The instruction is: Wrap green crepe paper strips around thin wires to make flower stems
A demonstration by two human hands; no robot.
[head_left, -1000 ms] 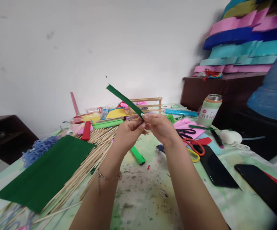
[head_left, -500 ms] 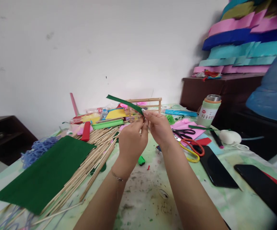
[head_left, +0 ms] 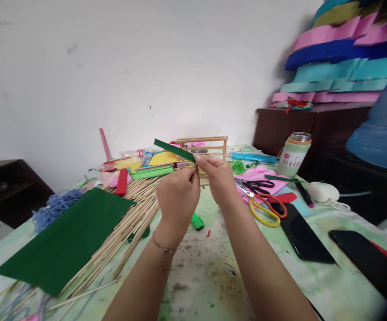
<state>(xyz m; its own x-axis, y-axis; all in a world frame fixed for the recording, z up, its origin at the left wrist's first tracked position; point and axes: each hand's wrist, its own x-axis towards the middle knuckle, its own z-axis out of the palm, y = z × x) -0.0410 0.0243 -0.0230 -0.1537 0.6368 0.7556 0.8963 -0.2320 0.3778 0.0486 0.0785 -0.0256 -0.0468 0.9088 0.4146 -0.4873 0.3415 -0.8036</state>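
A narrow dark green paper strip (head_left: 173, 149) slants up and to the left from the fingertips of my right hand (head_left: 219, 174), which pinches it between thumb and fingers. Close beside it, my left hand (head_left: 179, 194) is closed in a fist, its thumb near the right fingertips. What the left fingers grip is hidden, apart from a tiny dark bit between the two hands. Behind the hands stands a small frame of wooden sticks (head_left: 204, 139). Below the left hand, a green marker (head_left: 197, 221) lies on the stained tablecloth (head_left: 207, 276).
On the left lie a dark green sheet (head_left: 66, 240), many thin wooden sticks (head_left: 126, 232) and blue yarn (head_left: 57, 208). To the right are scissors (head_left: 267, 209), a phone (head_left: 305, 236), an uncapped bottle (head_left: 294, 154) and a white glue gun (head_left: 323, 191).
My left hand has shifted slightly left and down, uncovering more of the marker. The strip's free end has dropped a little and moved right.
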